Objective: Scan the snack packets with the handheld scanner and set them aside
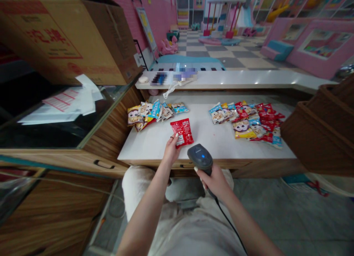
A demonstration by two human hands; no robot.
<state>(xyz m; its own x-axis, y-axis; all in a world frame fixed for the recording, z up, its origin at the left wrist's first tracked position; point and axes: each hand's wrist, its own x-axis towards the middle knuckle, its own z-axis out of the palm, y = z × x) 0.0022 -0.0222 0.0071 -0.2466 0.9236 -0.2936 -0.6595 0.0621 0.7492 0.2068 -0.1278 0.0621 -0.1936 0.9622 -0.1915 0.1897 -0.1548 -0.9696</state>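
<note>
A red snack packet (186,131) is pinched at its lower left corner by my left hand (171,149), over the front part of the white desk (204,145). My right hand (217,180) is wrapped round the handle of a dark barcode scanner (199,156), whose head shows a blue light and is close to the packet's right side without touching it. A pile of blue, yellow and white snack packets (146,112) lies at the desk's back left. On the right is a larger pile with red, blue and yellow packets (243,127).
A raised white ledge (229,79) runs behind the desk, with a white cable (172,88) hanging over its edge. A large cardboard box (63,38) and papers (66,101) are on the left counter. Brown wicker-like baskets (320,130) stand at the right. The scanner's black cord (229,222) trails down.
</note>
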